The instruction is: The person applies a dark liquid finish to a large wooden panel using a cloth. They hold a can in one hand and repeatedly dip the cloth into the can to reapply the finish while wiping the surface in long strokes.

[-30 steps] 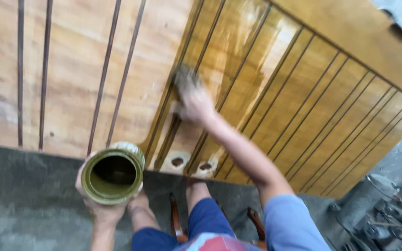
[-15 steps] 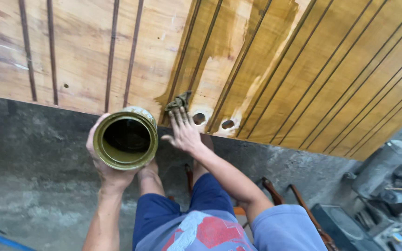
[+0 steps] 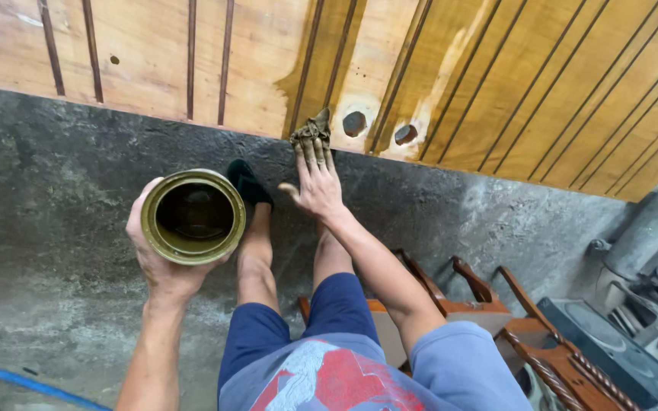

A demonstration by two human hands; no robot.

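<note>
Clutching an open can [image 3: 193, 217], left hand [image 3: 163, 266]; right hand [image 3: 315, 183] presses rag [image 3: 312, 129] against wood panel [image 3: 496, 68].

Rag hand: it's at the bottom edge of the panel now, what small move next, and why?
Probably bring the rag to the open can and dip it. The right hand presses the rag at the panel's lower edge, the left hand holds the can close beside it, and the panel's left part looks paler, unstained.

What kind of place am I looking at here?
Probably a woodworking or furniture-finishing workshop: a large grooved wooden panel, partly stained darker, lies on a rough concrete floor, and a carved wooden chair stands beside it.
</note>
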